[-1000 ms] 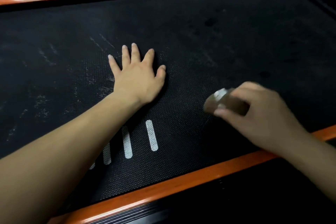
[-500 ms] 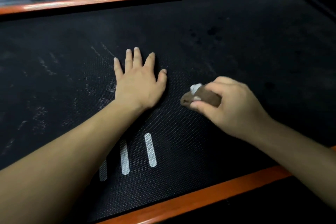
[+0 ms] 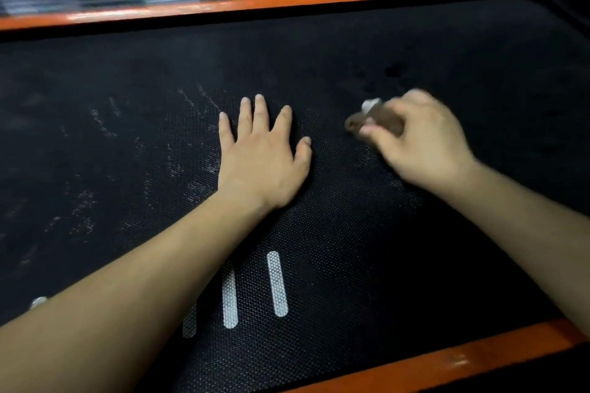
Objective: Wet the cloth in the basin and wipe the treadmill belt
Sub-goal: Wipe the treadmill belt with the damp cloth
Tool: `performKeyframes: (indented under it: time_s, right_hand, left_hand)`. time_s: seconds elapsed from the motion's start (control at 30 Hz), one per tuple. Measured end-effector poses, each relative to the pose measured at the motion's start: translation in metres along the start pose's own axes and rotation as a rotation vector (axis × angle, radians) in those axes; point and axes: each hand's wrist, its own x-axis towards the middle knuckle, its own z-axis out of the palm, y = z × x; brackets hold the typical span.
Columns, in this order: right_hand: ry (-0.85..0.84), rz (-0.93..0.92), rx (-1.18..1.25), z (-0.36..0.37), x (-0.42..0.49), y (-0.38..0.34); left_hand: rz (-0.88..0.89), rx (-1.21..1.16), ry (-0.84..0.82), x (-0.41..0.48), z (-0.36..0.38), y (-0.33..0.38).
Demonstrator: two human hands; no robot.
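Observation:
The black textured treadmill belt fills the view, with pale dusty smears on its left part. My left hand lies flat on the belt, fingers spread and straight. To its right, my right hand grips a bunched brown cloth with a small white patch and presses it onto the belt. The hand and cloth are blurred by motion. The basin is out of sight.
Orange side rails run along the far edge and the near edge of the belt. Several white stripes are printed on the belt near my left forearm. Dark frame parts stand at the top right corner.
My right hand has swept the cloth from near the front rail up and away across the belt, passing close to my left thumb. The left hand has stayed flat in place.

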Motion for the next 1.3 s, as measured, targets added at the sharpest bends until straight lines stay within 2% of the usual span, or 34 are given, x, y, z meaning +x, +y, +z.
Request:
performKeyframes:
  time_s: [0.07, 0.1, 0.23, 0.3, 0.37, 0.47, 0.53, 0.63, 0.7, 0.73, 0.83, 0.87, 0.97, 1.03, 1.1, 1.2, 1.23, 1.3]
  right_hand:
    - [0.045, 0.122, -0.023, 0.004, 0.029, 0.006]
    - [0.055, 0.124, -0.012, 0.008, 0.034, 0.002]
    - [-0.054, -0.079, 0.081, 0.017, 0.013, -0.024]
    - [-0.053, -0.104, 0.065, 0.014, 0.022, -0.014]
    - [0.029, -0.021, -0.002, 0.016, 0.053, 0.006]
    - [0.114, 0.203, -0.002, 0.019, 0.089, 0.019]
    - [0.082, 0.132, -0.021, 0.026, 0.084, 0.003]
    - [-0.073, -0.108, 0.072, 0.028, 0.051, -0.025]
    - [-0.120, -0.150, 0.094, 0.023, 0.054, -0.021]
    - [-0.086, -0.119, 0.066, 0.023, 0.068, -0.012]
    - [0.042, 0.165, 0.031, 0.018, 0.116, 0.015]
    - [0.064, 0.192, 0.040, 0.021, 0.121, 0.013]
    - [-0.018, -0.031, 0.036, 0.041, 0.108, -0.014]
    - [-0.087, -0.098, 0.061, 0.042, 0.103, -0.017]
    - [-0.039, -0.032, -0.005, 0.039, 0.125, -0.002]
    - [0.070, 0.236, -0.016, 0.035, 0.166, 0.023]
    - [0.084, 0.277, -0.005, 0.037, 0.171, 0.020]
    - [0.069, 0.189, 0.023, 0.048, 0.170, 0.003]
  left_hand:
    - [0.001, -0.008, -0.008, 0.000, 0.000, 0.000]
    - [0.002, -0.010, -0.008, 0.000, 0.000, 0.000]
    - [0.008, 0.014, 0.000, 0.001, 0.001, 0.000]
    - [0.008, 0.015, 0.004, 0.001, 0.002, -0.001]
    - [0.004, 0.015, 0.001, 0.002, 0.003, -0.001]
    - [0.002, 0.016, -0.012, 0.001, 0.003, 0.001]
    - [0.000, 0.011, -0.030, 0.003, 0.002, 0.001]
    - [-0.013, 0.020, -0.044, 0.007, -0.002, 0.001]
    - [-0.011, 0.044, -0.047, 0.010, -0.007, 0.000]
    - [-0.002, 0.049, -0.045, 0.014, -0.009, -0.001]
    - [0.003, 0.029, -0.046, 0.036, -0.014, -0.007]
    - [-0.010, 0.014, -0.056, 0.045, -0.014, -0.008]
    - [-0.072, -0.023, -0.087, 0.066, -0.008, -0.006]
    - [-0.074, 0.024, -0.075, 0.067, -0.002, -0.005]
    - [-0.060, 0.057, -0.065, 0.065, 0.001, -0.005]
    - [-0.053, 0.057, -0.059, 0.064, 0.002, -0.005]
    - [-0.050, 0.053, -0.059, 0.064, 0.002, -0.005]
    - [-0.049, 0.053, -0.061, 0.065, 0.001, -0.002]
